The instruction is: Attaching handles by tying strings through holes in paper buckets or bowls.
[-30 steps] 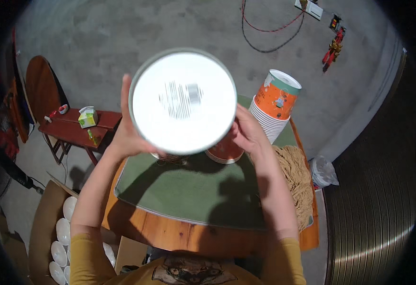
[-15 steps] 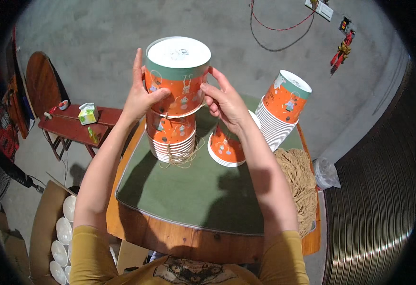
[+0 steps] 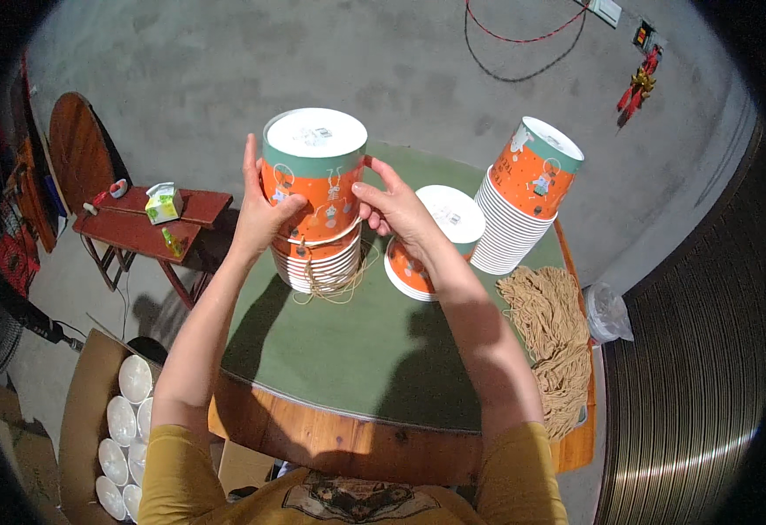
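Both my hands hold an upside-down orange paper bucket (image 3: 315, 197) with a green band and white base. It sits over a stack of nested buckets (image 3: 317, 273), covering most of the top one. My left hand (image 3: 263, 214) grips its left side, thumb across the front. On the right side, my right hand (image 3: 398, 210) presses with thumb and fingers, the lower fingers curled. Thin tan strings (image 3: 344, 287) hang from the rim down the stack's front. Beside it, partly behind my right forearm, stands another upturned bucket (image 3: 446, 214).
A tall leaning stack of buckets (image 3: 514, 227) stands at the back right of the green-covered table (image 3: 313, 350). Tan string (image 3: 549, 341) lies along the right edge, near a clear plastic bag (image 3: 609, 313). At left are a red bench (image 3: 129, 234) and an open carton (image 3: 81, 429) of white cups.
My hands have lowered the bucket further down over the stack, so less of the bucket beneath shows. The view has shifted slightly, and the upturned bucket's white base now shows beside my right forearm.
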`<state>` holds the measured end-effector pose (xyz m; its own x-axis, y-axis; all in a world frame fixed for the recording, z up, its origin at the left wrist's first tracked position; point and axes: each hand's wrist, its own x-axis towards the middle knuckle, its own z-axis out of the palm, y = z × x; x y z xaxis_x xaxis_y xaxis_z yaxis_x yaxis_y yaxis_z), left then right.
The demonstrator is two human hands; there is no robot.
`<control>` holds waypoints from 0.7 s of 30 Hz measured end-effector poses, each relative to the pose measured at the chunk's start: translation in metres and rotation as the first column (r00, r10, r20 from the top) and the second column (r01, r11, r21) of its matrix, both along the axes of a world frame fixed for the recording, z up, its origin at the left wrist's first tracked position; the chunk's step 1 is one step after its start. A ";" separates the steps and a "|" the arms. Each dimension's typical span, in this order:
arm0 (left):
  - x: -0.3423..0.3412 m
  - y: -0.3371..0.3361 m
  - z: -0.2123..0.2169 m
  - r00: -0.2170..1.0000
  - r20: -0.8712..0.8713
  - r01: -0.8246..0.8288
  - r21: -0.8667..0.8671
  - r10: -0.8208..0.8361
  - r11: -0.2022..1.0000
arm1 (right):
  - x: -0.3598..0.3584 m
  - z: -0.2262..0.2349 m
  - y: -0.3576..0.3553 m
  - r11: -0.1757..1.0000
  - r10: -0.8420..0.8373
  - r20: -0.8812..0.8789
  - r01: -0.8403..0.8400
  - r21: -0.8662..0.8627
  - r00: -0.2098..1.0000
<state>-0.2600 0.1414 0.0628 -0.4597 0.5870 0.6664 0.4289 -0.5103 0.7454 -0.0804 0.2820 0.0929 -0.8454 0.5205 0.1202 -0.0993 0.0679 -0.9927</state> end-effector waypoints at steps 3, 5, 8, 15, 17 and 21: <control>0.003 -0.001 -0.008 0.999 0.002 -0.035 -0.018 0.035 0.999 | -0.004 -0.006 0.005 0.999 0.049 -0.010 -0.049 -0.006 0.999; 0.002 0.001 -0.015 0.999 -0.013 -0.046 -0.008 0.046 0.999 | -0.005 -0.008 0.006 0.999 0.044 -0.010 -0.044 -0.014 0.999; 0.005 0.002 -0.021 0.999 0.007 -0.031 -0.011 0.031 0.999 | -0.001 -0.013 0.007 1.000 0.024 0.027 -0.024 0.000 0.999; 0.029 -0.037 -0.012 0.889 -0.195 -0.377 0.204 0.415 0.903 | 0.058 -0.004 0.009 0.386 -0.446 -0.098 0.290 0.876 0.890; 0.075 -0.070 0.005 0.915 -0.273 -0.146 0.459 0.296 0.876 | 0.084 -0.008 0.009 0.191 -0.509 -0.113 0.240 0.952 0.854; 0.186 -0.144 0.042 0.875 -0.395 0.244 0.860 0.282 0.448 | 0.110 -0.036 0.015 0.214 -0.454 -0.028 0.139 0.967 0.891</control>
